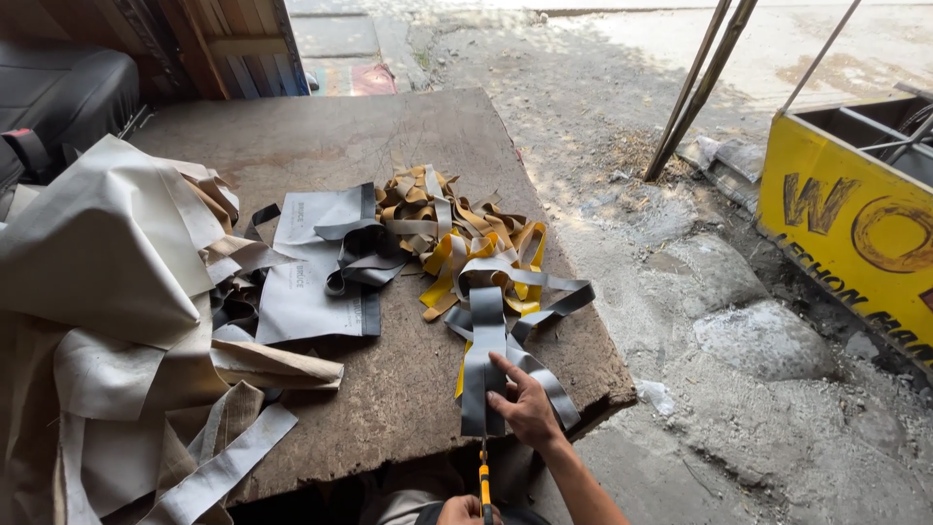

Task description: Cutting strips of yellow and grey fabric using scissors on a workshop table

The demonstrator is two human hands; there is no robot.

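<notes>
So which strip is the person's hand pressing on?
Start at the big brown wooden board and go to its near right corner. There a flat grey strip runs toward you from the yellow and tan strip pile, under the right hand. Its neighbours lie curled.

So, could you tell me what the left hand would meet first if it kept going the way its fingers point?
The left hand already rests on the grey strip. Straight on, it would probably reach the yellow strips in the tangled pile, though depth is unclear.
</notes>
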